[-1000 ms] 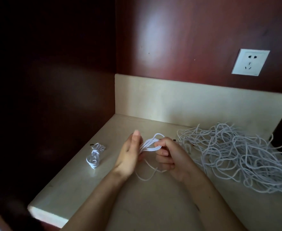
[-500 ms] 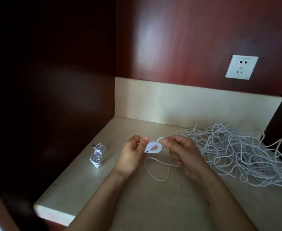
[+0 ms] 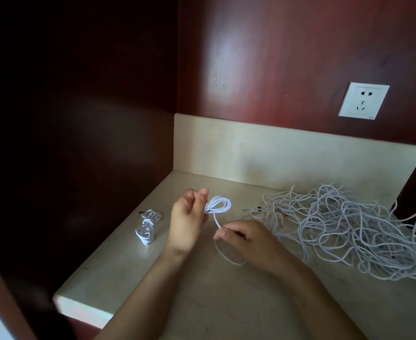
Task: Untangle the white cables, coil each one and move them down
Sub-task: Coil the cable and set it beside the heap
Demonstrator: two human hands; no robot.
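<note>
My left hand (image 3: 188, 220) pinches a small coil of white cable (image 3: 218, 204) above the counter, its loops sticking out to the right. From the coil a loose strand runs down to my right hand (image 3: 245, 238), which holds it between curled fingers; the rest of the strand loops on the counter under that hand. A big tangle of white cables (image 3: 349, 229) lies at the right. One finished, tied coil (image 3: 147, 227) rests at the left.
The beige stone counter (image 3: 202, 303) has a front-left edge close to the tied coil. Dark red wood panels close off the left side and the back. A white wall socket (image 3: 363, 100) sits above the backsplash at the right.
My right hand has let go of the coil's loops and dropped down and toward me along the loose strand. The left hand keeps the coil.
</note>
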